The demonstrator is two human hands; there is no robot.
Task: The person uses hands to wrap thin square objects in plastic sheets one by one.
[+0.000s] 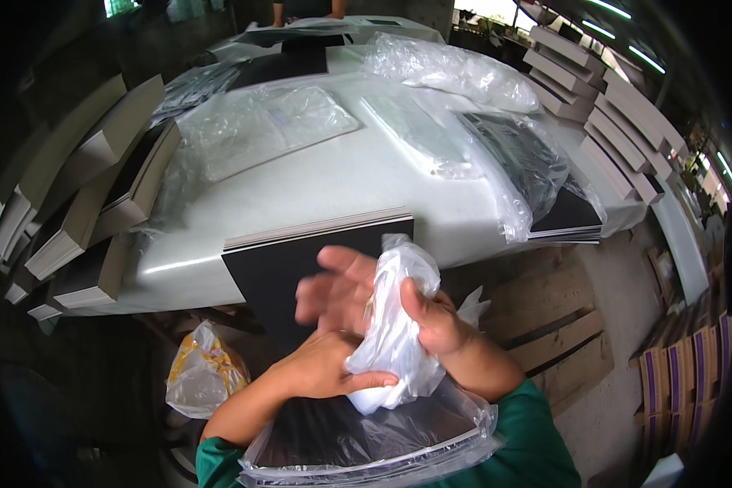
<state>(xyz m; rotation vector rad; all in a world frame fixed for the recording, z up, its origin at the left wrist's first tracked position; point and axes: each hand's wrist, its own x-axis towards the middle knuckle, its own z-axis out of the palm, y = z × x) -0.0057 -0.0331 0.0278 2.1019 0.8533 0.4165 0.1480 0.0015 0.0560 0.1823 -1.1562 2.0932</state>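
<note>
A bunched white plastic bag (398,325) is upright between my hands, in front of my chest. My left hand (321,366) grips its lower part, the thumb lying across the front and the other fingers hidden behind. Against the bag's right side presses the thumb of my right hand (443,325). Motion-blurred fingers, apparently of that same hand, reach out beyond the bag's left side. Below, on my lap, lies a dark flat stack wrapped in clear plastic (366,439). Just beyond my hands, a stack of black boards (276,276) leans against the table edge.
On the pale-covered table (301,191) lie clear plastic sleeves (276,122), a plastic bundle (455,73) and plastic-covered black boards (565,215). Thick board stacks (81,228) line the left, more stacks (626,138) the right. A yellow-and-clear bag (207,370) hangs low left; cardboard (561,325) lies right.
</note>
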